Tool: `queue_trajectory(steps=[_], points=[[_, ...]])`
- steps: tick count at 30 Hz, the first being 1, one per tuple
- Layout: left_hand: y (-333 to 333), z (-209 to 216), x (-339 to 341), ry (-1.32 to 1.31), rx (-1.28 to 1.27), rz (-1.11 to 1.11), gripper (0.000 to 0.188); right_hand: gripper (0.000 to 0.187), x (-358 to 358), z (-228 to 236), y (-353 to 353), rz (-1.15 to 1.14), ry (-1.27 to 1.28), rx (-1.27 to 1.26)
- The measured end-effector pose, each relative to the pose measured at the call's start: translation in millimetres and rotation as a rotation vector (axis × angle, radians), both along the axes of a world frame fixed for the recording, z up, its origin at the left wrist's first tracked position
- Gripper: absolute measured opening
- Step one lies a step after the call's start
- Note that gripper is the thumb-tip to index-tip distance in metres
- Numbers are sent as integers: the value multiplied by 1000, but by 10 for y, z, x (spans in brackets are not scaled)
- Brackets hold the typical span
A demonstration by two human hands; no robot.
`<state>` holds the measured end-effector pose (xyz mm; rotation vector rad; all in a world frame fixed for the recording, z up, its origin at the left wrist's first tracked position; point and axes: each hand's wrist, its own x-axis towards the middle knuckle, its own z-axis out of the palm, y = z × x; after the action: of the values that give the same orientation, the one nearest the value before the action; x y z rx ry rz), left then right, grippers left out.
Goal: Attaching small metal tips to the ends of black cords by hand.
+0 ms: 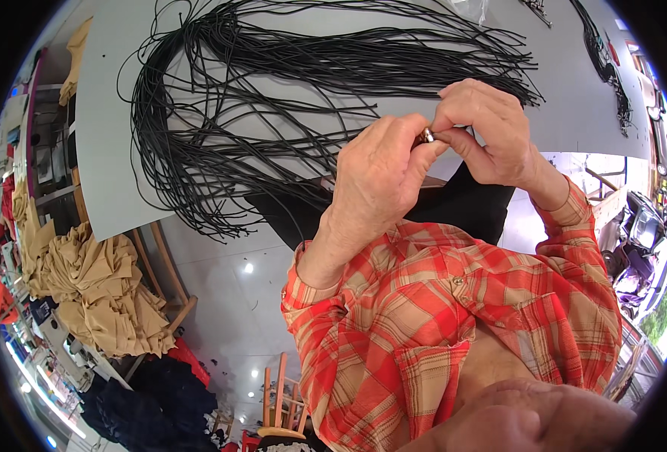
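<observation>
My left hand is closed, with thumb and forefinger pinching a small shiny metal piece. Against its other side, the bent fingers and thumb of my right hand are also closed. What the right fingertips grip is hidden, and the metal piece is too small to name its kind. Both hands are raised in front of my chest, near the table's front edge. A large bundle of thin black cords lies curved over the grey table, its strands reaching behind my hands. Some cord ends look knotted or tipped.
More black cords with small metal parts lie at the table's right. Clear plastic is at the far edge. Black cloth covers my lap. Tan fabric is heaped at left, above dark cloth. A wooden stool stands below.
</observation>
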<state>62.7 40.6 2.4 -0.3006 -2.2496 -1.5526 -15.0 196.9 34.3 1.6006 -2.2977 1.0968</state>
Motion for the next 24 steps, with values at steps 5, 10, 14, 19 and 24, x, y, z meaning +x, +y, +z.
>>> queue_trajectory(steps=[5, 10, 14, 19, 24], points=[[-57, 14, 17, -18, -143, -60, 20, 19, 13, -4, -24, 3, -72, 38], [-52, -1, 53, 16, -54, -78, 18, 14, -25, -25, -11, 141, -156, -11], [-71, -27, 58, -2, -82, -125, 21, 16, -87, 6, 31, 203, -290, 55], [-72, -23, 32, -8, -99, -110, 21, 18, -61, 71, 40, 72, -318, 94], [-47, -38, 10, -11, -99, -121, 21, 21, -91, 39, 90, 86, -244, 91]])
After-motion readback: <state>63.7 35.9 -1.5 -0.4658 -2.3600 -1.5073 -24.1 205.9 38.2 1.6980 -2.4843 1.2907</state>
